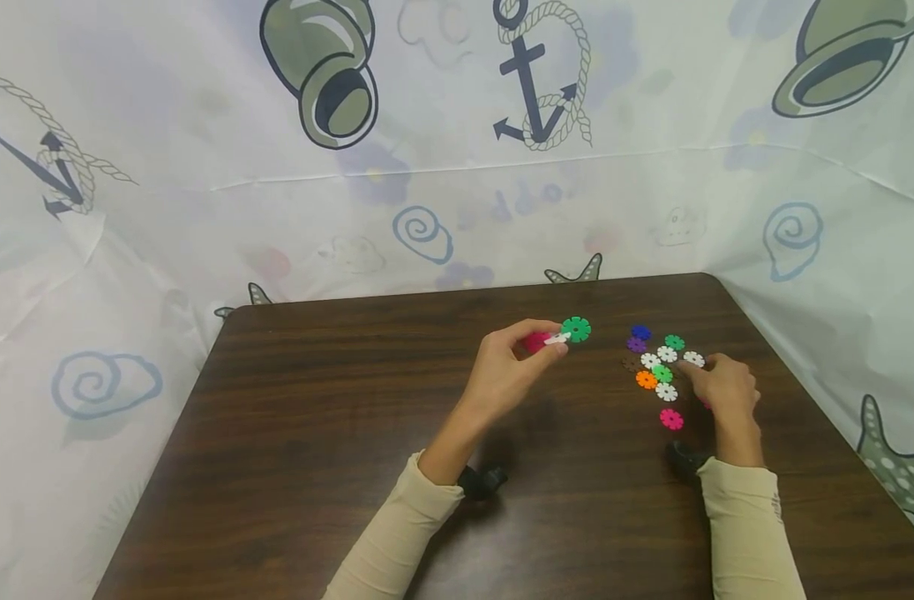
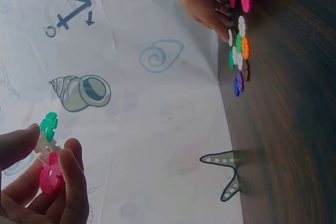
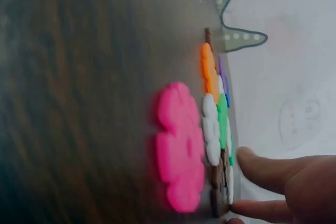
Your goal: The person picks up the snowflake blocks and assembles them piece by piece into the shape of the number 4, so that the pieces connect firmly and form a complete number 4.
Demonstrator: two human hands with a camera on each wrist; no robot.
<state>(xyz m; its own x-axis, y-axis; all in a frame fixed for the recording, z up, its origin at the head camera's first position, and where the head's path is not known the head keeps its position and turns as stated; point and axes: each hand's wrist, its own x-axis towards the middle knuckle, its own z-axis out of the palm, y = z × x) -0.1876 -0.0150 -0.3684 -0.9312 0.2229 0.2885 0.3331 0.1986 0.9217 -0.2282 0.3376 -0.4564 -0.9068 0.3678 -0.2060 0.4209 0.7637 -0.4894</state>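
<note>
My left hand [image 1: 505,371] is raised over the table, pinching a joined chain of flower-shaped discs: a pink disc [image 2: 51,176], a white one [image 2: 47,149] and a green one [image 1: 576,329] at the far end. On the right, my right hand [image 1: 726,390] reaches down to the edge of a loose group of discs, beside a white disc [image 1: 693,358]. Its thumb and finger stand apart in the right wrist view, close to the discs; whether they touch one is unclear. A pink disc is partly hidden by this hand in the head view.
The loose discs include an orange disc [image 1: 646,380], a blue disc [image 1: 641,332], a purple disc [image 1: 636,344] and a nearer pink disc [image 1: 671,419]. They lie on the dark wooden table [image 1: 314,433], with a printed cloth [image 1: 457,200] hanging behind it.
</note>
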